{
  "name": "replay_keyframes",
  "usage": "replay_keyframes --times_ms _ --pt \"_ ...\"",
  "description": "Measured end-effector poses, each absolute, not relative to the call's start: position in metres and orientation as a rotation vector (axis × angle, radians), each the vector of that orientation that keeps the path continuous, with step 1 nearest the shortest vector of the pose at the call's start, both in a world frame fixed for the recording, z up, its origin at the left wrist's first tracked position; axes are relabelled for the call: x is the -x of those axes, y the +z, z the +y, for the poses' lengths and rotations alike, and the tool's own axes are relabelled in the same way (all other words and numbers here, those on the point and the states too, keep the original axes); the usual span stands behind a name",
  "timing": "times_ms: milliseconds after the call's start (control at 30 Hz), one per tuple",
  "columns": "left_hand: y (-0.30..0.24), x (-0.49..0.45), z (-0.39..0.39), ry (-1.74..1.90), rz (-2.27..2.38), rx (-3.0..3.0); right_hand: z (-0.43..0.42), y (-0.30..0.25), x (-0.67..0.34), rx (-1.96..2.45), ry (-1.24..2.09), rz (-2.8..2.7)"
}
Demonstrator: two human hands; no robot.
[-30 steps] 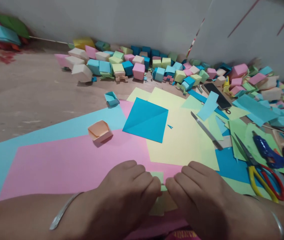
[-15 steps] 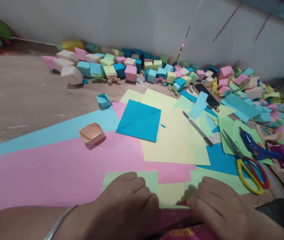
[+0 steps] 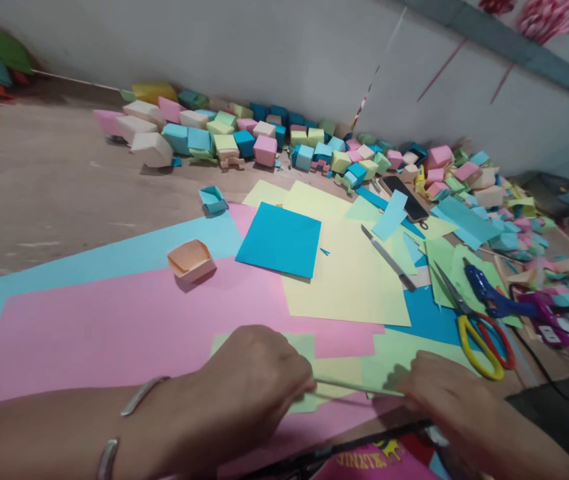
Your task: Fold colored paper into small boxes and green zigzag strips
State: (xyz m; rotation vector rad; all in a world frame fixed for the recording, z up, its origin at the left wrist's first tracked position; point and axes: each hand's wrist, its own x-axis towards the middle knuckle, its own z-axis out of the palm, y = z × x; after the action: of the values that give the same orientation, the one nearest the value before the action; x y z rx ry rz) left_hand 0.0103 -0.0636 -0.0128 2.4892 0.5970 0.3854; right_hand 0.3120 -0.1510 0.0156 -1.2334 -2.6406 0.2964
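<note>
- The left hand [image 3: 257, 380] is near the bottom, in the middle. Its fingers are curled shut and pinch the left end of a light green paper [image 3: 349, 385].
- The right hand [image 3: 439, 393] is just to the right. Its fingers are closed on the right end of the same paper.
- The light green paper is stretched between the two hands. Its edge looks lifted a little above the big pink sheet [image 3: 114, 327].
- A blue square paper [image 3: 279, 240] lies farther away, on a yellow sheet [image 3: 354, 280].
- A small peach paper box [image 3: 191, 259] sits on the pink sheet, to the left of the blue square. A small blue paper box [image 3: 213, 198] sits farther back.
- On the right lie scissors with yellow and red handles [image 3: 479, 330], a blue glue gun [image 3: 491, 297] and a craft knife [image 3: 388, 257].
- A dark phone [image 3: 407, 197] lies far right, near many little paper cubes [image 3: 264, 137] lined up along the wall.
- Silver bangles [image 3: 141, 397] are on the left wrist.
</note>
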Motion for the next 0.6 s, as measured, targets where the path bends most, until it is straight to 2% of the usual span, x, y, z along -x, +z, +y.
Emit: replay_keyframes --times_ms 33,100,167,200,267,367,600 --pt "-0.012 -0.009 -0.059 0.419 0.689 -2.443 -0.150 0.015 -0.321 1.226 0.282 -2.569" --pt "-0.009 -0.009 -0.050 0.487 0.780 -2.264 -0.145 0.016 -0.332 1.480 0.323 -2.393" --pt "-0.006 -0.012 -0.042 0.474 0.801 -2.030 -0.136 0.018 -0.330 1.707 0.487 -2.177" --pt "-0.005 -0.014 -0.039 0.455 0.807 -1.918 -0.130 0.019 -0.322 1.755 0.678 -2.094" --pt "-0.004 -0.019 -0.035 0.426 0.837 -1.692 -0.114 0.019 -0.299 1.757 1.004 -1.946" --pt "-0.004 -0.022 -0.030 0.398 0.903 -1.441 -0.082 0.015 -0.255 1.668 1.272 -1.882" --pt "-0.005 -0.011 -0.024 0.556 1.024 -1.118 -0.050 0.007 -0.207 1.472 1.407 -1.859"
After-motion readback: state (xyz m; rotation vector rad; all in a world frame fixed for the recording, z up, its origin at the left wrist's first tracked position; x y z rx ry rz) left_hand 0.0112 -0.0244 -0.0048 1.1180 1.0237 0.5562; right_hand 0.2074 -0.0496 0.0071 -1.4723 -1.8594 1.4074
